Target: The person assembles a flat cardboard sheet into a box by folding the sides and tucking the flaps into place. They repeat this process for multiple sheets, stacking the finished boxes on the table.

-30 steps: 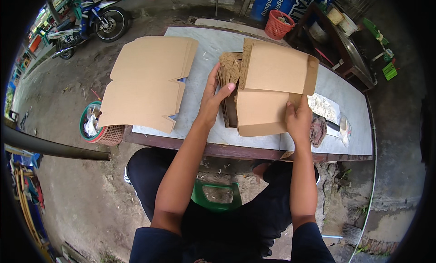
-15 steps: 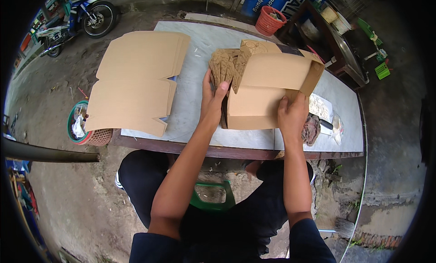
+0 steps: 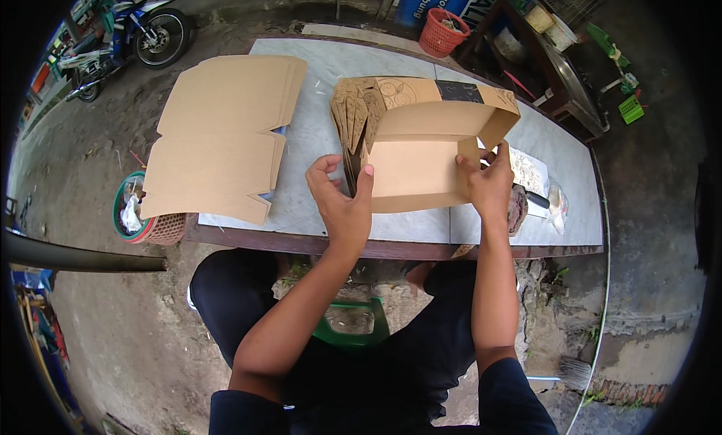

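Note:
A brown cardboard box (image 3: 414, 168), partly folded, stands open on the table in front of me, its far wall upright. My right hand (image 3: 490, 181) grips its right side wall, thumb inside and fingers outside. My left hand (image 3: 342, 213) is at the box's near left corner, its thumb against the box edge and its fingers apart and slightly curled. Beside the box's left edge stand several printed cardboard folds (image 3: 352, 119), bunched together. Behind it lies more printed cardboard (image 3: 406, 90) with a dark panel. A stack of flat cardboard blanks (image 3: 218, 127) lies on the left.
The white tiled table (image 3: 304, 142) has a dark wooden edge. To the right lie a black-handled knife (image 3: 537, 200), a greyish rag (image 3: 517, 209) and a plastic bag (image 3: 557, 208). A lined wicker basket (image 3: 162, 229) stands left; a red basket (image 3: 442, 33) sits beyond the table.
The box has shifted slightly left and towards me, and its side wall is more upright. My left hand has come off the printed folds and moved nearer, fingers spreading. My right hand has changed its grip.

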A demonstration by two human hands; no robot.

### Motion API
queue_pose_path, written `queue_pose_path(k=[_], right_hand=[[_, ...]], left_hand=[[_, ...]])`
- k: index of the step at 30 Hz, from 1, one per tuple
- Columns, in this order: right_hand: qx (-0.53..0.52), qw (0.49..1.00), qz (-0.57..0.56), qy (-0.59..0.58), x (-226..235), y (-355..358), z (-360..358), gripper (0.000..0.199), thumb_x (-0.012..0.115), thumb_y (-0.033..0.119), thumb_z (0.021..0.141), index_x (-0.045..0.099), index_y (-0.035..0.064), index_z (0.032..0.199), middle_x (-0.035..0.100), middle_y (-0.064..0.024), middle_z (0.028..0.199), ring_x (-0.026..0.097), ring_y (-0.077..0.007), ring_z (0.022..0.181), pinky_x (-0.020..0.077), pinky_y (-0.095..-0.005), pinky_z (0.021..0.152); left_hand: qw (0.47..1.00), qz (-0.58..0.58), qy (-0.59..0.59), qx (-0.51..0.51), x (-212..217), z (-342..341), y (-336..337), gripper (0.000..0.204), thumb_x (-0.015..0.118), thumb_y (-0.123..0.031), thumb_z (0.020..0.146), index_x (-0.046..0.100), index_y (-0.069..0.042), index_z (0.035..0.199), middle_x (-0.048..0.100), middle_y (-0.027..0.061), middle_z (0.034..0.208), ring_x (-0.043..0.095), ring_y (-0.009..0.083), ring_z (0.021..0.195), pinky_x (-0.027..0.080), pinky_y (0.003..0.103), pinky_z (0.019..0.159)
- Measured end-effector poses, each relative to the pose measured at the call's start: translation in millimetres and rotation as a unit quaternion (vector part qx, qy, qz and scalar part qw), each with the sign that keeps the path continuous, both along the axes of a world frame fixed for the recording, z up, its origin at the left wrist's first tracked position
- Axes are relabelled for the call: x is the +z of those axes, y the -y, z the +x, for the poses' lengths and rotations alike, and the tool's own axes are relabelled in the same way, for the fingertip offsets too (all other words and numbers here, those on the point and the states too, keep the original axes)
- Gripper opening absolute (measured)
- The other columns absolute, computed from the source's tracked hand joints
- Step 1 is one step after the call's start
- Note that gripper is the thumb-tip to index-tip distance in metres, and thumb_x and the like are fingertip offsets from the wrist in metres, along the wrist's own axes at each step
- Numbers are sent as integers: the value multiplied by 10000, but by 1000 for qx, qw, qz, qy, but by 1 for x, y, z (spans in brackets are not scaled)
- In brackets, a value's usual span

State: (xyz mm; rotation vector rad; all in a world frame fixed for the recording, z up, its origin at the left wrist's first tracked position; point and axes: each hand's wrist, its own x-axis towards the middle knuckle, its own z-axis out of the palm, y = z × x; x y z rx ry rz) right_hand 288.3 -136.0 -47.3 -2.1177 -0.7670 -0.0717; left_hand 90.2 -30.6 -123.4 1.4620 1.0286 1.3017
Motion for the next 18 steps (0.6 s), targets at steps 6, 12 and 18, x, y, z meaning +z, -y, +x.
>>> queue_pose_path(k=[6, 12, 18], right_hand=[[-24, 1000, -16, 6, 2, -11, -15, 518, 814, 75, 827, 569, 25, 1281, 796, -183, 938, 788, -343, 842, 596, -404, 780], [2, 999, 23, 26, -9, -17, -19, 330, 765, 72, 891, 631, 10, 1186, 798, -200, 956, 793, -332, 876, 597, -382, 798], [61, 994, 62, 62, -21, -14, -11, 270, 716, 60, 913, 759, 7, 1174, 788, -199, 984, 781, -299, 851, 593, -363, 797]], left_hand=[[994, -43, 72, -73, 15, -1, -2, 249, 744, -5, 931, 578, -19, 1117, 576, -20, 788, 509, 35, 707, 414, 208, 626], [993, -74, 70, -63, 19, -4, -3, 221, 690, 48, 899, 514, -43, 997, 518, -48, 607, 437, 15, 540, 345, 228, 513], [993, -71, -27, -92, 25, -4, -9, 195, 743, -29, 864, 552, -26, 902, 596, 36, 591, 552, 98, 527, 468, 292, 553]])
